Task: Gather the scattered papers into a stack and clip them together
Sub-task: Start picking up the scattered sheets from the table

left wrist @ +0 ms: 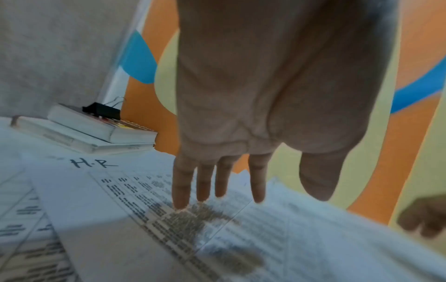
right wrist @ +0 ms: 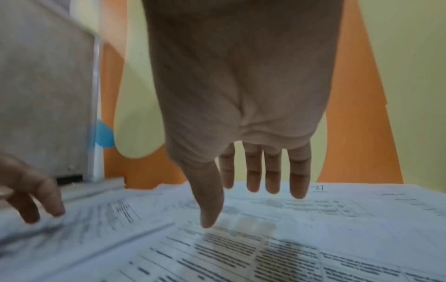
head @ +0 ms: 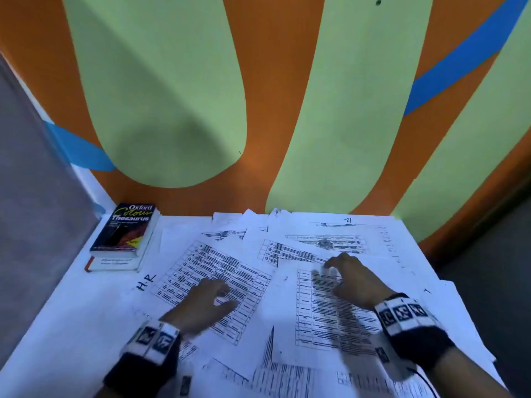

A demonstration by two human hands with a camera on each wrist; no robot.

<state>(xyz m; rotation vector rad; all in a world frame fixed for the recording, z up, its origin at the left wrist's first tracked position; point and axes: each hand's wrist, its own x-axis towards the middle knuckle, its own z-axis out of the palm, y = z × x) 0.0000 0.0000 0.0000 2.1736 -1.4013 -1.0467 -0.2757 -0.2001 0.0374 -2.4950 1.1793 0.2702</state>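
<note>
The papers (head: 301,282) are seen scattered flat across the counter (head: 71,326), overlapping at odd angles, most printed with tables; one sheet marked "H.R" (left wrist: 94,164) lies tilted on the left side. The left hand (head: 207,300) is spread over that tilted sheet with fingers straight and apart — in the left wrist view its fingertips (left wrist: 179,204) are seen touching the printed table, and nothing is gripped. The right hand (head: 353,280) is held over a sheet further right, fingers extended and slightly spread and blurred in the head view; in the right wrist view its thumb (right wrist: 208,213) points down at the paper, though contact cannot be confirmed. The two hands are kept apart, each over its own sheet. At the counter's far left corner two books are stacked, the top one an Oxford Colour Thesaurus (head: 126,228), and a black binder clip (left wrist: 102,110) rests on it. Behind the counter, a wall (head: 258,173) painted orange, pale green and blue is visible.
</note>
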